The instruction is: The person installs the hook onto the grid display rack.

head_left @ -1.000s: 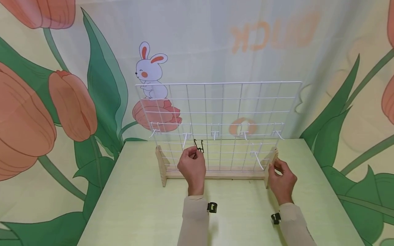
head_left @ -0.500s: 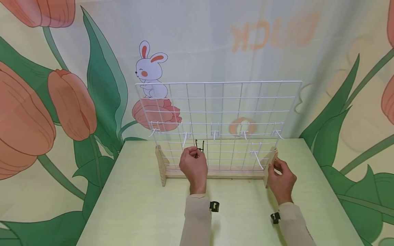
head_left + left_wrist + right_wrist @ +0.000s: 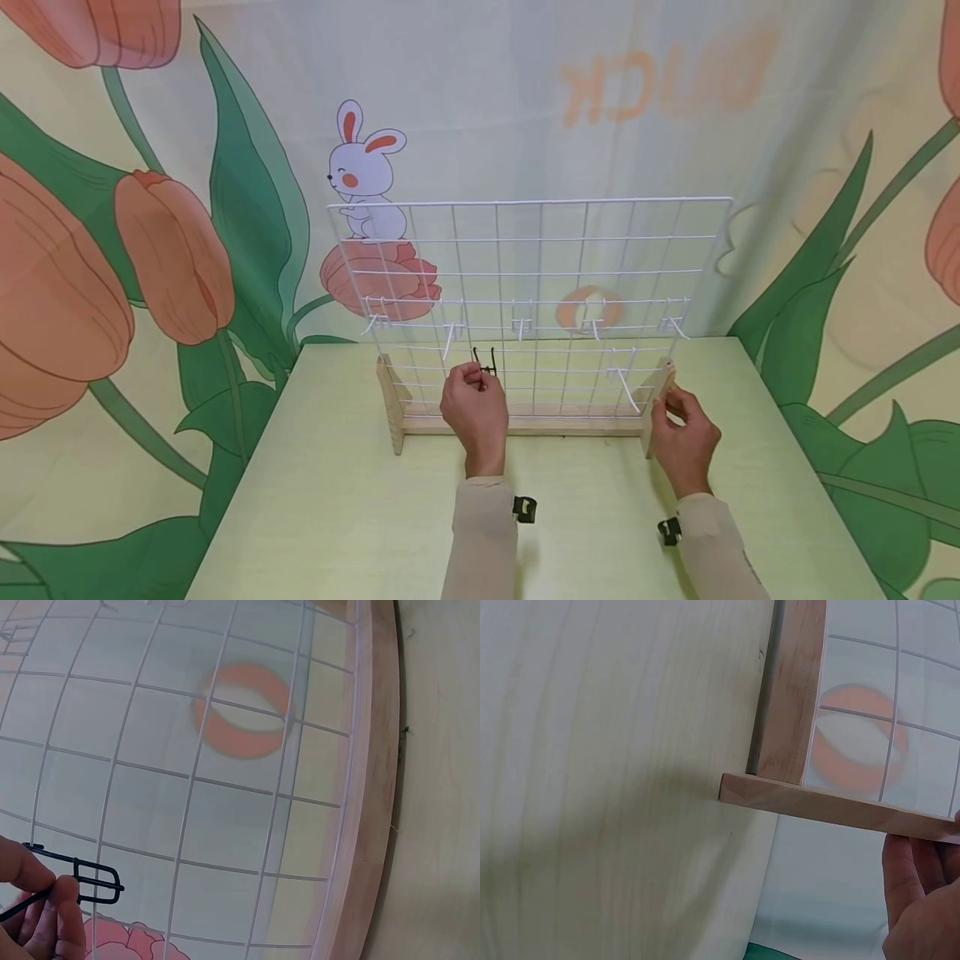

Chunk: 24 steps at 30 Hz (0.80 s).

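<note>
My left hand [image 3: 476, 412] pinches a black wire hook [image 3: 97, 880] between thumb and fingertips. The hook's two upturned prongs lie right at the white wire grid [image 3: 542, 275], left of its middle and below the row of white hooks. In the left wrist view its looped frame overlaps a vertical grid wire. My right hand [image 3: 684, 433] grips the right wooden side post [image 3: 832, 808] of the stand, with thumb and fingers at its edge. The grid stands upright on a wooden base bar [image 3: 573, 426].
Several white hooks [image 3: 522, 325] hang in a row across the grid. One more white hook [image 3: 624, 385] hangs lower right, its arm jutting forward. A left wooden post [image 3: 392, 408] holds the other side. The pale table [image 3: 337, 517] ends at a printed curtain [image 3: 480, 100].
My left hand has shifted slightly right and down with the black hook, whose prongs now sit lower against the grid. The right hand keeps its grip on the post.
</note>
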### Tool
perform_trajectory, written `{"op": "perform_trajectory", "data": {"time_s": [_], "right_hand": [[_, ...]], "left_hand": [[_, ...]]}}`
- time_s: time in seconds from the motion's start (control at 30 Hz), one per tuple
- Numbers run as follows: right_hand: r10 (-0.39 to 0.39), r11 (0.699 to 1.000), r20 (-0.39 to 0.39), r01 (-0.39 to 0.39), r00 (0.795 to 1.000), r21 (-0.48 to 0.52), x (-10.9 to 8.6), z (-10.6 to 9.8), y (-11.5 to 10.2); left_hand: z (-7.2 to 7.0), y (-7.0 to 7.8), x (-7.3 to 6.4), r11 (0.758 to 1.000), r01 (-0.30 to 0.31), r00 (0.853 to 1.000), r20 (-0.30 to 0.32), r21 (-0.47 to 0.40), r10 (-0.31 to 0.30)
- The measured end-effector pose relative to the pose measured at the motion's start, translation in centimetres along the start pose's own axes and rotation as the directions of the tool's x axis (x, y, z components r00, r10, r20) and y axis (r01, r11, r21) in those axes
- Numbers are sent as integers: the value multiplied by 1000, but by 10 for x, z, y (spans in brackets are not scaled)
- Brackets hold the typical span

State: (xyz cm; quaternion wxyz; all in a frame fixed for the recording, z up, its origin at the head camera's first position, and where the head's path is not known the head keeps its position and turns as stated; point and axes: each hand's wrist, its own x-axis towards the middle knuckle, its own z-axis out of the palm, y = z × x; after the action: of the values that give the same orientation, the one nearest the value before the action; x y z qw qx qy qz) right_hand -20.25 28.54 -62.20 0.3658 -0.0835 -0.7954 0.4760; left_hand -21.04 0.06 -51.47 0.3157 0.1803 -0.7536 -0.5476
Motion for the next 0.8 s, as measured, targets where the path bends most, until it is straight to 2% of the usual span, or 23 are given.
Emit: {"op": "perform_trajectory", "data": {"time_s": [0.43, 0.8], "right_hand": [[-2, 1000, -4, 2, 1000, 12, 0, 2, 0], [2, 1000, -5, -2, 1000, 2, 0, 3, 0]], "left_hand": [[-3, -1, 0, 997, 52, 998, 22, -52, -51], [-10, -3, -1, 998, 49, 999, 22, -46, -48]]}}
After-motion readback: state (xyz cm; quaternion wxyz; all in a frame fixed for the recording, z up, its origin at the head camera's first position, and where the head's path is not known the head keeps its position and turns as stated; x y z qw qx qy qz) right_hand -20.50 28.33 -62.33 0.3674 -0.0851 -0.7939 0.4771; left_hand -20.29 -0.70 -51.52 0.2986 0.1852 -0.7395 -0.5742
